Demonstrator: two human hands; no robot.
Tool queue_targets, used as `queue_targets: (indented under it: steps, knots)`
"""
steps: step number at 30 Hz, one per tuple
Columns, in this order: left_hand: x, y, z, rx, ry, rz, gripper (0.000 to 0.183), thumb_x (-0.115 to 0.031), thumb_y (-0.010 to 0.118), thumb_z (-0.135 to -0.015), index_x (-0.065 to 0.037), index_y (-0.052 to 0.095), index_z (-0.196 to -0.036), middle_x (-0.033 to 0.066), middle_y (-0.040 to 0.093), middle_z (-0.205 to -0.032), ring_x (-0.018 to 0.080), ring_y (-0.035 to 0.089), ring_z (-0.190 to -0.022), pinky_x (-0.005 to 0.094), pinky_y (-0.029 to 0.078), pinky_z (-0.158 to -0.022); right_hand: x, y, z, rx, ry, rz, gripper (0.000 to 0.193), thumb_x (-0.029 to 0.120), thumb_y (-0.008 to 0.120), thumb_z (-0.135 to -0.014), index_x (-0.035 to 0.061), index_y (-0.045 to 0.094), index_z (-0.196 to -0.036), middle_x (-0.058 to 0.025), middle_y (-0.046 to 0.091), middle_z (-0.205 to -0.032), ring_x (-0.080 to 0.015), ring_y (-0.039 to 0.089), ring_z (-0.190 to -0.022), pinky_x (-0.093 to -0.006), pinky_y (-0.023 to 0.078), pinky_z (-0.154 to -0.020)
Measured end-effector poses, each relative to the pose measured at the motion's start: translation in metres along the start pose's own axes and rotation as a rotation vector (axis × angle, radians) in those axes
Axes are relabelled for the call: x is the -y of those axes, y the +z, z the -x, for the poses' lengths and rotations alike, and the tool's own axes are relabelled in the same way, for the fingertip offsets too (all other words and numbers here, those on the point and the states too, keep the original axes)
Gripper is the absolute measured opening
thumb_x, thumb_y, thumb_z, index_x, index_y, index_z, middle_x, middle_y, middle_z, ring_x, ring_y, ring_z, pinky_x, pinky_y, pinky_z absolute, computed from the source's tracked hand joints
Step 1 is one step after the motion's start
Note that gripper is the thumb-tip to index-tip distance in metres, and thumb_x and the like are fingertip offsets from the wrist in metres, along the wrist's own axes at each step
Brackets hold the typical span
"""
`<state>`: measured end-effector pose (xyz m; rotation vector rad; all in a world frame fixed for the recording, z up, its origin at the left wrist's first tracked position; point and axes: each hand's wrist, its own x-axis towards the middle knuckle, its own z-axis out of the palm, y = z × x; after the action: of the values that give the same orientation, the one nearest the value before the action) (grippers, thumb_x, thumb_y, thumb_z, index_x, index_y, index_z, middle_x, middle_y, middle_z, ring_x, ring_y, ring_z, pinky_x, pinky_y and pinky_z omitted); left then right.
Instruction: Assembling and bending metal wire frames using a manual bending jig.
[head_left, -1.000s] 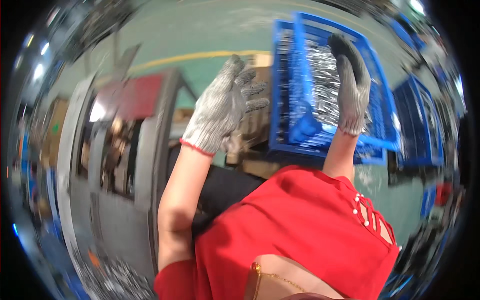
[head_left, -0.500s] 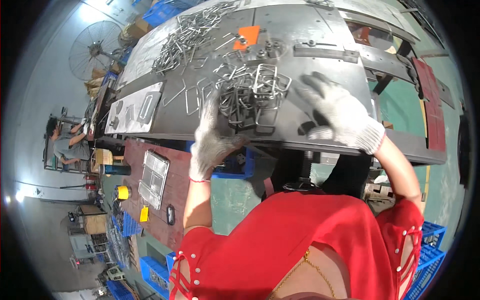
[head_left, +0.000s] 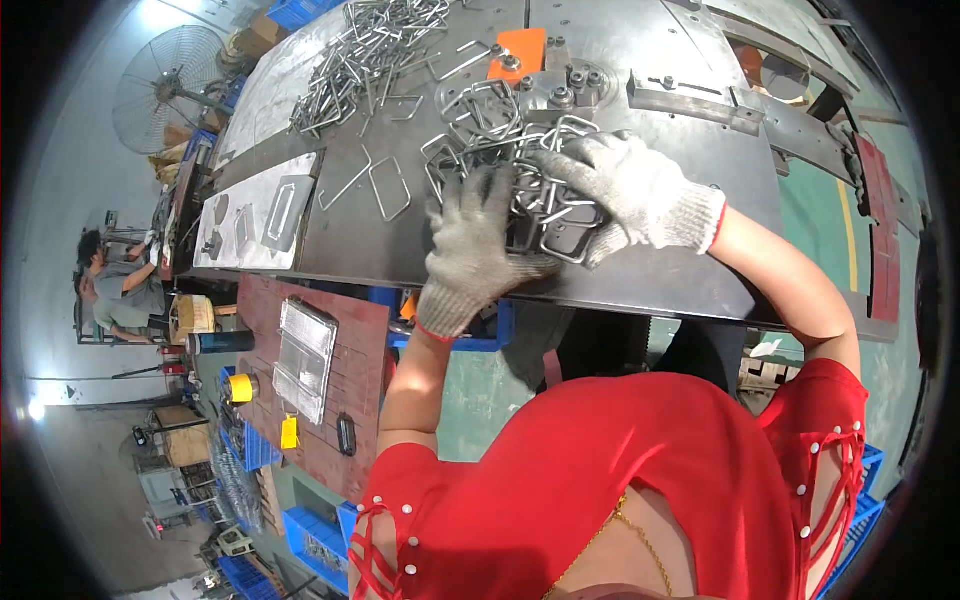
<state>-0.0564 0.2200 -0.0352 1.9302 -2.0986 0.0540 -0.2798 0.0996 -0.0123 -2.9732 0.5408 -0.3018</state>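
Note:
Several bent steel wire frames [head_left: 562,214] lie in a tangled heap near the front edge of a dark metal table [head_left: 335,235]. My left hand [head_left: 465,245], in a pale knit glove, rests against the heap's left side with its fingers stretched out. From the right, my right hand [head_left: 640,190], gloved the same way, lies over the heap with fingers spread, touching the wires. Neither hand has closed around a single frame. Beyond the heap stands a round steel fixture [head_left: 562,97] with bolts, beside an orange sheet [head_left: 520,50]. One loose wire frame [head_left: 377,195] lies left of my left hand.
A larger pile of wire pieces [head_left: 370,60] covers the far left. A bolted steel bar [head_left: 695,112] sits at right. A pale plate [head_left: 222,248] lies left. Below stand a red-brown bench [head_left: 350,380] with a metal tray [head_left: 305,360] and a blue crate [head_left: 497,335]. Another person [head_left: 130,280] works far left.
My hands have come together around the heap: the left moved right, the right moved left onto the wires. The frames are now bunched closer. The view has shifted slightly.

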Motion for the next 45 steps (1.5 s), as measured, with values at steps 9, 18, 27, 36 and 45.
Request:
queue_targets:
  steps: [9, 18, 27, 36, 45]
  knots:
    - [-0.064, 0.004, 0.001, -0.006, 0.224, 0.069, 0.114, -0.067, 0.080, -0.059, -0.001, 0.046, -0.145, 0.0156, 0.052, -0.133, 0.0382, 0.046, -0.123, 0.0588, 0.036, -0.103, 0.000, -0.017, 0.073, 0.039, 0.128, -0.015, 0.134, 0.066, 0.083, -0.042, 0.0129, 0.034, -0.155, -0.0164, 0.056, -0.125, -0.0378, 0.054, -0.119, -0.0499, 0.042, -0.100]
    - [-0.098, 0.026, -0.028, -0.020, 0.457, 0.574, 0.120, -0.057, 0.089, -0.058, -0.004, 0.038, -0.152, 0.0237, 0.042, -0.149, 0.0421, 0.042, -0.137, 0.0508, 0.039, -0.111, -0.015, -0.022, 0.134, -0.062, 0.120, -0.009, 0.125, 0.086, 0.066, -0.050, 0.0120, 0.044, -0.149, -0.0249, 0.040, -0.148, -0.0491, 0.041, -0.133, -0.0558, 0.037, -0.107]
    - [-0.097, 0.028, -0.059, 0.217, 0.169, 1.477, 0.089, -0.004, 0.064, -0.090, 0.001, 0.008, -0.158, 0.0272, 0.028, -0.158, 0.0298, 0.029, -0.148, 0.0394, 0.034, -0.116, -0.004, -0.026, 0.103, 0.038, 0.236, 0.032, 0.126, 0.055, 0.089, -0.047, 0.0209, 0.033, -0.155, -0.0140, 0.035, -0.155, -0.0469, 0.036, -0.139, -0.0587, 0.041, -0.104]
    - [-0.092, 0.010, -0.072, 0.123, 0.347, 0.743, 0.088, -0.019, 0.070, -0.091, 0.001, 0.013, -0.156, 0.0275, 0.042, -0.149, 0.0366, 0.053, -0.130, 0.0406, 0.047, -0.103, -0.005, -0.031, 0.100, 0.014, 0.251, -0.021, 0.132, 0.052, 0.090, -0.049, 0.0155, 0.025, -0.158, -0.0161, 0.049, -0.139, -0.0425, 0.046, -0.128, -0.0536, 0.043, -0.101]
    - [-0.073, -0.014, -0.051, 0.142, 0.351, 0.631, 0.067, -0.016, 0.065, -0.093, -0.002, 0.036, -0.151, 0.0213, 0.057, -0.136, 0.0290, 0.061, -0.120, 0.0370, 0.045, -0.103, -0.005, -0.032, 0.091, -0.005, 0.229, -0.042, 0.099, 0.045, 0.089, -0.057, 0.0104, 0.048, -0.140, -0.0161, 0.053, -0.129, -0.0424, 0.047, -0.126, -0.0535, 0.050, -0.092]
